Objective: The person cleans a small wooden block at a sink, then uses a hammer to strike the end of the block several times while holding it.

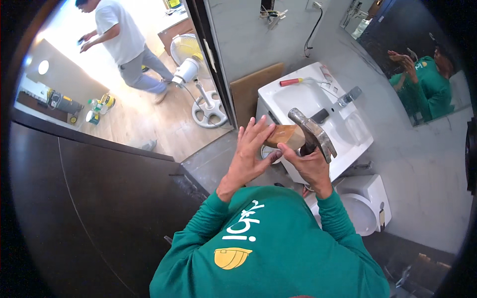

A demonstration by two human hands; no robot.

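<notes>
My right hand (pixel 312 168) is closed around the dark handle of a claw hammer (pixel 318 133), whose worn metal head points up and away. Its thumb presses on the lower edge of a small wooden block (pixel 282 134) beside the hammer. My left hand (pixel 251 151) is at the block's left side, with fingers stretched and spread. A fingertip overlaps the block's edge, and I cannot tell whether it touches. Beyond both hands stands a white washbasin (pixel 283 102), partly hidden by the hammer. A red-handled tool (pixel 290 82) lies on its rim.
A faucet (pixel 349 97) and a dark object (pixel 319 115) are at the basin. To the right is a white toilet (pixel 358 213); a mirror (pixel 427 79) hangs above. A dark door (pixel 89 198) fills the left. Past the doorway are a fan (pixel 186 72) and a person (pixel 124 39).
</notes>
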